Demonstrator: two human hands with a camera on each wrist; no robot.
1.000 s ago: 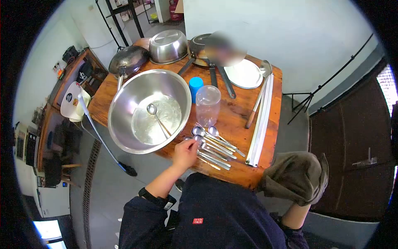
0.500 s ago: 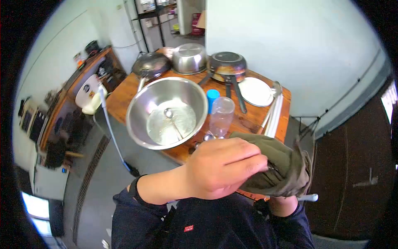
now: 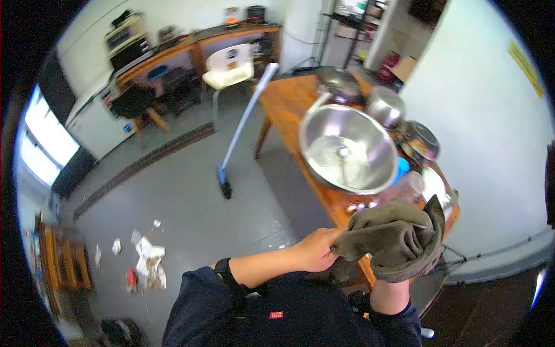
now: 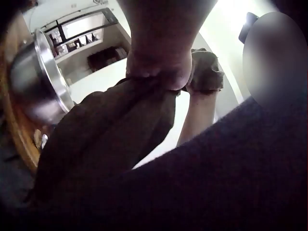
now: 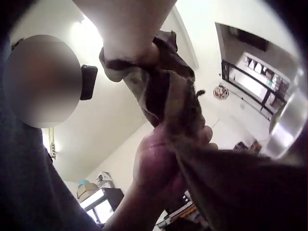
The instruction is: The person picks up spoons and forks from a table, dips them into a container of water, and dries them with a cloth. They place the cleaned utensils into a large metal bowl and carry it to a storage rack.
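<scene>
My left hand (image 3: 318,250) grips a hanging end of a dark olive cloth (image 3: 399,237), its fingers (image 5: 207,136) curled round the fabric in the right wrist view. The same cloth covers my right hand (image 3: 390,288), so only the part near the wrist shows and the fingers are hidden. A thin light-coloured tip (image 3: 422,226) pokes out of the upper folds; I cannot tell what it is. Just beyond the cloth, a few shiny pieces of cutlery (image 3: 361,206) lie at the table edge. Farther back stands a large steel basin (image 3: 378,136) with a spoon (image 3: 343,152) inside.
The wooden table (image 3: 283,95) also bears an upturned steel bowl (image 3: 385,107), dark pans (image 3: 425,139), a clear jar (image 3: 410,185), a blue cup (image 3: 402,168) and a white plate (image 3: 432,186). A long-handled brush (image 3: 224,182) stands left of the table. Litter (image 3: 150,257) lies on the floor.
My left hand has gone from the cutlery on the table up to the cloth and now grips its end. The cloth-covered right hand has come up over the table's edge. The head view has swung left.
</scene>
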